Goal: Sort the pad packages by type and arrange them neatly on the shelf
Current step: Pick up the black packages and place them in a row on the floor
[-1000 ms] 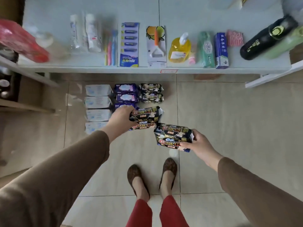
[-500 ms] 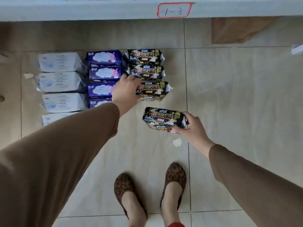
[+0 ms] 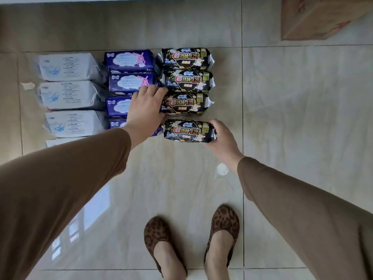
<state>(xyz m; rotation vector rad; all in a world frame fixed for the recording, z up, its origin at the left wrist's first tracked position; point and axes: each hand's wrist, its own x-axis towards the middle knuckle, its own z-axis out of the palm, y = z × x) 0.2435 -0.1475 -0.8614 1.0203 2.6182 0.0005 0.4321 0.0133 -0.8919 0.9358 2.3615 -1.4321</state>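
right hand (image 3: 222, 141) gripping black package (image 3: 188, 130) (right end)

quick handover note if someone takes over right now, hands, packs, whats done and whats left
Left hand: fingers spread and resting on the third black pack, at its left end.
Right hand: grips the fourth black pack by its right end, low at the front of the black column.
Packs lie in three columns on the floor: white packs left, purple packs middle, black on the right.
Done: three black packs lined up.
Left: set down the fourth in line and let go, then straighten the rows.
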